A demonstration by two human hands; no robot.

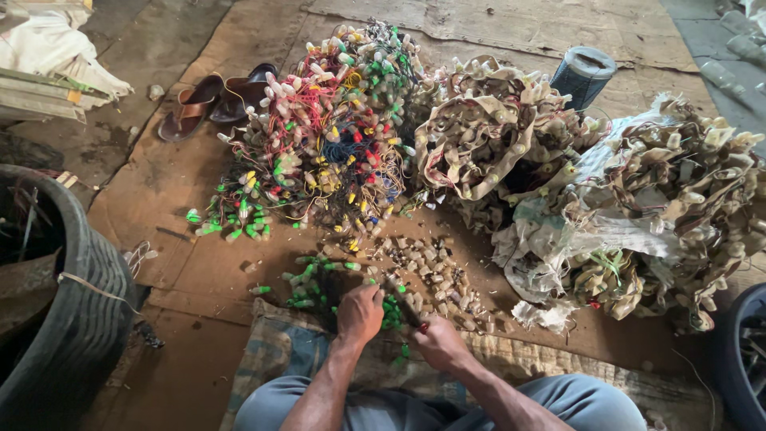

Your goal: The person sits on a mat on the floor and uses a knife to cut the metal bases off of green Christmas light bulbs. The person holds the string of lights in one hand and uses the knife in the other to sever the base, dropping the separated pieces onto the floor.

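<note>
My left hand [360,314] is closed over a bunch of wired bulb holders with green caps [309,289] on the brown mat. My right hand [438,342] grips a dark hand tool with a red tip [408,307] that points toward the left hand. Several loose beige caps [435,275] lie scattered just beyond both hands. A big tangle of red, yellow and green wired holders [331,136] is heaped farther out, and dull beige bundles [487,132] lie to its right.
A rubber tyre [76,319] stands at the left and another dark rim [738,359] at the right edge. Brown sandals [209,100] rest at the back left. A dark spool [582,76] stands behind the beige heaps [678,207]. A sack [279,351] lies under my legs.
</note>
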